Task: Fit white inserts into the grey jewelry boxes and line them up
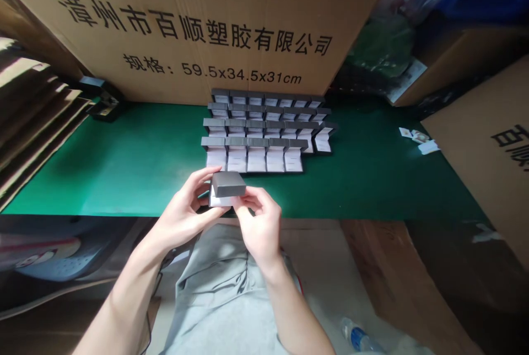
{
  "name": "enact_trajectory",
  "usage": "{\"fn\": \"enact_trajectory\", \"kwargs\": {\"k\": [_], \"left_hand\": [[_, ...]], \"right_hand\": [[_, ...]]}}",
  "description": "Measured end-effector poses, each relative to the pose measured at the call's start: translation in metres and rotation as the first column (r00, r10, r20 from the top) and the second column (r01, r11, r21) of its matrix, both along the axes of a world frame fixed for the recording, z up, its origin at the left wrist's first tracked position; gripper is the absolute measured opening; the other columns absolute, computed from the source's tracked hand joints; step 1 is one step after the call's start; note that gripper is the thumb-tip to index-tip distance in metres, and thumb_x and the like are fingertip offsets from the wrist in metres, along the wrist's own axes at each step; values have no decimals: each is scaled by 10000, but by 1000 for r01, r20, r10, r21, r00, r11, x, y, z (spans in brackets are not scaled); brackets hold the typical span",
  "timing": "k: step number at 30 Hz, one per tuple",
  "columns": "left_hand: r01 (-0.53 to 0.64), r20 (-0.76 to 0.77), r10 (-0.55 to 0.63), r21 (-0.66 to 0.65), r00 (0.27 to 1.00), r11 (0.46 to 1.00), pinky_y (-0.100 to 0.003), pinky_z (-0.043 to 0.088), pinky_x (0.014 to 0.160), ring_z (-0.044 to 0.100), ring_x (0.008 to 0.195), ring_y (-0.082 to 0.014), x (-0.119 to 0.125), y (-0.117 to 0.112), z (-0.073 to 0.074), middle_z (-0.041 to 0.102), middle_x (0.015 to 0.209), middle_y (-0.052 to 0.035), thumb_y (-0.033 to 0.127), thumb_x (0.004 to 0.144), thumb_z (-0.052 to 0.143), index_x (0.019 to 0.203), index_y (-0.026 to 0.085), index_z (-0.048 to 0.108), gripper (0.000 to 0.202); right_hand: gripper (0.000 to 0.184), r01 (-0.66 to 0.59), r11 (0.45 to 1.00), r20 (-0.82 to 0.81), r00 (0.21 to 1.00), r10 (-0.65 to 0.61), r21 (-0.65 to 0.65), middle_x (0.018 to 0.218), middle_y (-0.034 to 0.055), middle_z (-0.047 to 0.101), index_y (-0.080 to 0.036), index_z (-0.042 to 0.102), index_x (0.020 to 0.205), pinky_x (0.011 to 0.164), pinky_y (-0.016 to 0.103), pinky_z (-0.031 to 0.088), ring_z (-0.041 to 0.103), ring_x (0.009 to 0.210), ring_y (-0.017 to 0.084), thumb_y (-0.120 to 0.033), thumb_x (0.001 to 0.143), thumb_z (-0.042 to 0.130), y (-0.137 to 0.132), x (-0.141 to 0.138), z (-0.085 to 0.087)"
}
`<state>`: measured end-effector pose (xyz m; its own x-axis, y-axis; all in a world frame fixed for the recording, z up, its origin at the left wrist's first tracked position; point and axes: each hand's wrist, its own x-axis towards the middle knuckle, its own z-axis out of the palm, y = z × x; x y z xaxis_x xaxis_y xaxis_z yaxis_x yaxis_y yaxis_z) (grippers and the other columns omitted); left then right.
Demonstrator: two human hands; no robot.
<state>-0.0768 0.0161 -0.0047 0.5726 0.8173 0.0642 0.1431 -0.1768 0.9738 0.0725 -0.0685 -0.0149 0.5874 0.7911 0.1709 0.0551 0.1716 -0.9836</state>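
Both of my hands hold one small grey hinged box (226, 185) with a white lining, just above the near edge of the green table (124, 167). My left hand (188, 213) grips its left side with fingers curled round it. My right hand (258, 222) pinches its right lower edge. The box lid is tilted, partly open. Beyond it, several rows of open grey boxes (264, 130) with white insides stand side by side on the table.
A large printed cardboard carton (206, 19) stands behind the rows. Another carton (487, 151) lies at the right, with small white cards (419, 140) beside it. A black device (102, 98) sits at back left. A plastic bottle (357, 337) lies on the floor.
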Motion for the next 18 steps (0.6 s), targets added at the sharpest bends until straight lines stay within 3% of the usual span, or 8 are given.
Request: {"fn": "enact_trajectory", "kwargs": {"k": [7, 18], "left_hand": [[11, -13, -11, 10, 1000, 1000, -423, 648, 948, 673, 1220, -299, 1, -1, 4, 658, 1359, -96, 359, 898, 794, 1444, 335, 501, 620], [55, 22, -54, -32, 998, 998, -368, 643, 962, 697, 1191, -270, 2, -1, 7, 658, 1331, -74, 301, 893, 813, 1437, 339, 481, 638]], "right_hand": [[129, -83, 994, -180, 981, 70, -64, 933, 64, 814, -192, 741, 984, 806, 310, 659, 782, 841, 196, -275, 895, 785, -1, 1, 6], [105, -46, 998, -3, 999, 46, -32, 1003, 61, 760, -209, 692, 1041, 802, 295, 638, 737, 898, 182, -266, 954, 704, -2, -1, -5]]}}
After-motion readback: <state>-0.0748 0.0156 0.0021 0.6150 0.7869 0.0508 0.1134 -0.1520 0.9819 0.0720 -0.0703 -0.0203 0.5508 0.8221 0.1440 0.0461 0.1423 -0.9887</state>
